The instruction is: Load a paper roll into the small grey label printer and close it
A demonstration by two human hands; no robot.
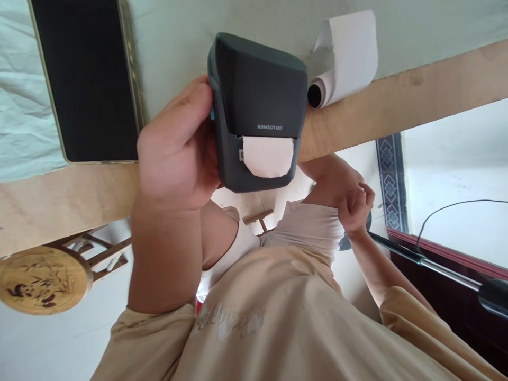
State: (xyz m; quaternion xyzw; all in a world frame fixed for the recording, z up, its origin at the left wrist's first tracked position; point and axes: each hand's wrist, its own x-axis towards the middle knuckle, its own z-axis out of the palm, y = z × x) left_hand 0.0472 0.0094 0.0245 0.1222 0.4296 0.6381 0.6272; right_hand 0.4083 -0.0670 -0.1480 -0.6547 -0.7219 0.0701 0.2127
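Label printer being held above the surface edge, view inverted

One hand [174, 153], which side it is cannot be told, is gripping the dark label printer [257, 106] by its side wall, thumb wrapped over the edge; the other hand [357, 203] is resting loosely curled near the knee, holding nothing. The printer is likely a light, rigid plastic shell, smooth and somewhat slippery, best grasped across its flat sides. Its slot is carrying a paper tab [268, 157]. A paper roll [345, 58] is lying partly unrolled on the surface [416, 90], just beside the printer; a black tablet [85, 79] is lying apart
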